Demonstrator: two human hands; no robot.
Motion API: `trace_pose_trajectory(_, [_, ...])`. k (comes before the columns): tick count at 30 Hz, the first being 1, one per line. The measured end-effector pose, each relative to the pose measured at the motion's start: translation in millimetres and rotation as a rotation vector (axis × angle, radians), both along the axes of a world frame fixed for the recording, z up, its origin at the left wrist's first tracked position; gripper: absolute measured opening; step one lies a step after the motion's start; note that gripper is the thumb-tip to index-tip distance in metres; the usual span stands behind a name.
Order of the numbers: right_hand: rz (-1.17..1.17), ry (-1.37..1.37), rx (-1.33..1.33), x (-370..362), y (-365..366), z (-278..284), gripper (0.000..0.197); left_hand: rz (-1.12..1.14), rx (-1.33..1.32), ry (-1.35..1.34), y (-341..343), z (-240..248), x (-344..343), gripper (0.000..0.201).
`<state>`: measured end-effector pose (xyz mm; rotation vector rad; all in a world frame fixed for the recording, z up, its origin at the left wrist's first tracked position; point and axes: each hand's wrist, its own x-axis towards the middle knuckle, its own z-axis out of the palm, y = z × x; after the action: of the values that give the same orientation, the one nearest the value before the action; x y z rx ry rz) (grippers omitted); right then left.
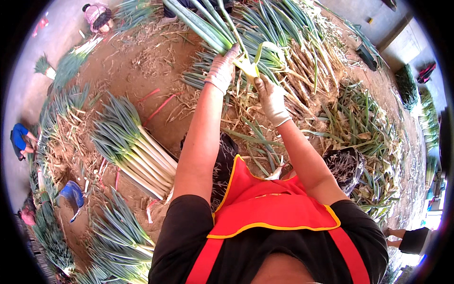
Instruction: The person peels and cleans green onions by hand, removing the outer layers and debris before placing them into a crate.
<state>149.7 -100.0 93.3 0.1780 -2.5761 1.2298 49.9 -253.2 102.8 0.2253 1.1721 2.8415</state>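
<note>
I hold a long green onion (208,29) in front of me, its green leaves reaching away to the upper left. My left hand (222,70), in a light glove, is closed around it where the leaves begin. My right hand (271,99), in a soiled glove, grips a pale outer leaf (248,69) that is bent and spread between the two hands. How far that leaf is still joined to the onion, I cannot tell. Just beyond my right hand lies a pile of unpeeled green onions (300,71) with brown, dirty stalks.
A bundle of clean white-stalked green onions (146,154) lies to my left, more green onions (123,236) nearer. Leaf scraps (362,137) heap up at my right. Red strips (161,106) and a blue container (73,195) lie on the soil. Other people (99,18) crouch farther off.
</note>
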Motion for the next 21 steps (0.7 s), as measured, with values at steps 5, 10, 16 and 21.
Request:
trace_pose_trajectory(5, [0.055, -0.359, -0.695, -9, 8, -4, 0.043, -0.213, 0.034, 0.041, -7, -1, 1, 0.048])
trace_pose_trajectory(10, [0.326, -0.62, -1.226, -19, 11, -3, 0.05, -0.189, 0.044, 0.118, -3, 12, 11, 0.048])
trace_pose_trajectory(16, [0.353, -0.51, -1.283, -41, -2, 11, 0.048, -0.139, -0.054, 0.191, 7, 11, 11, 0.047])
trace_pose_trajectory(21, [0.262, -0.376, -1.278, -38, -14, 31, 0.024, -0.064, 0.022, 0.041, 16, 17, 22, 0.039])
